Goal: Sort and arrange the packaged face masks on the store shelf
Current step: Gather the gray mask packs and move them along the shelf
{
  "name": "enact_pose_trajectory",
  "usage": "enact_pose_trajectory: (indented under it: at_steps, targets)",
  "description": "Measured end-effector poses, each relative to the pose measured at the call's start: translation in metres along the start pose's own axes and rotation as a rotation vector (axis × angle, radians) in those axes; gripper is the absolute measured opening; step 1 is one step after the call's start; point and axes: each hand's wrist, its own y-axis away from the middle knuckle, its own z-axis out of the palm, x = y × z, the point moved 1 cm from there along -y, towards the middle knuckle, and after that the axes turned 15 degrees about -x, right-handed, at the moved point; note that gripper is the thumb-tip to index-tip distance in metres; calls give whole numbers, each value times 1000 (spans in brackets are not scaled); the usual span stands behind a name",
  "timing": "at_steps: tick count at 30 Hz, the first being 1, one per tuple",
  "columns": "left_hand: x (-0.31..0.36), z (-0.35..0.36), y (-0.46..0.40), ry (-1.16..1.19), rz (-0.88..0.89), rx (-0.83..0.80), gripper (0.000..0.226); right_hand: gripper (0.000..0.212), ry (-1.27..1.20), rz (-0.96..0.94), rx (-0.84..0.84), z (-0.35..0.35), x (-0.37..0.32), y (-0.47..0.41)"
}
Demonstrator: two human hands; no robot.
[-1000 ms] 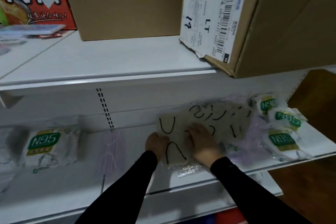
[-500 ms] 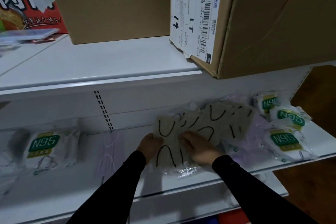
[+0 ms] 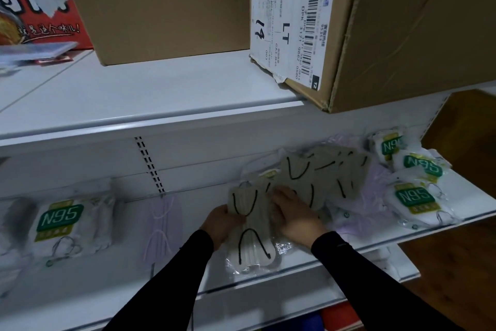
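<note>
A grey packaged mask (image 3: 251,234) with black ear loops lies lengthwise near the front of the white lower shelf (image 3: 107,285). My left hand (image 3: 221,222) grips its left edge, and my right hand (image 3: 294,216) holds its right edge, fingers resting on the wrapper. More grey masks (image 3: 324,177) fan out behind and to the right. A pink mask (image 3: 162,226) lies left of my hands. N95 packs sit at far left (image 3: 63,223) and in a loose group at far right (image 3: 416,196).
Two large cardboard boxes (image 3: 389,24) stand on the upper shelf (image 3: 134,99), the right one overhanging its edge. A red printed box (image 3: 35,8) is at top left. Pale pink masks (image 3: 375,185) lie under the grey pile. Brown floor shows at right.
The view has drifted slightly. Both hands have pulled the front grey mask a little forward, away from the fanned pile, and the pile behind has shifted.
</note>
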Motion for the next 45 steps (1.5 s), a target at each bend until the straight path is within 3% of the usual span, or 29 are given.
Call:
enact_pose_trajectory:
  at_steps: [3, 6, 9, 12, 14, 17, 19, 21, 24, 28, 31, 34, 38, 41, 42, 43, 45]
  targets:
    - [-1, -6, -1, 86, 86, -3, 30, 54, 93, 171, 128, -4, 13, 2]
    - [3, -15, -4, 305, 163, 52, 42, 68, 145, 151, 22, 3, 22, 3]
    - [5, -15, -10, 359, 162, 42, 20, 40, 92, 15, 8, 7, 11, 3]
    - [3, -1, -15, 314, 96, -12, 19, 39, -61, -81, -4, 7, 4, 6]
    - [0, 9, -14, 304, 73, -35, 19, 42, -157, -18, 65, 1, 10, 8]
    - [-1, 16, -15, 281, 80, -10, 19, 47, -12, 161, 244, -12, 28, 9]
    - [0, 14, -15, 252, 71, 54, 18, 69, 150, 299, 94, -15, 41, 7]
    - [4, 10, -15, 263, 75, 84, 21, 75, 277, 380, -18, -12, 46, 6]
    - [14, 3, -9, 401, 115, 7, 17, 57, 342, 283, -2, -2, 42, 10]
    - [28, -3, -7, 521, 172, -98, 23, 39, 297, -14, 102, 6, 33, 14]
    - [25, 1, -13, 485, 170, -97, 25, 37, 61, -214, 166, 11, 28, 15]
    - [12, 13, -16, 383, 83, -98, 21, 41, -163, -67, 276, 5, 40, 16]
    - [11, 29, -17, 231, 42, -43, 12, 35, 88, 213, 375, -9, 68, 13]
    - [5, 14, -38, 44, 37, 87, 59, 31, 281, 340, 253, -13, 76, 15]
    - [11, 14, -36, 15, 36, 96, 64, 31, 304, 330, 237, -12, 76, 17]
    - [20, 15, -29, 2, 73, 116, 55, 32, 309, 279, 231, -11, 76, 17]
    - [39, 20, -13, 96, 134, 126, 15, 34, 260, 146, 183, -10, 69, 16]
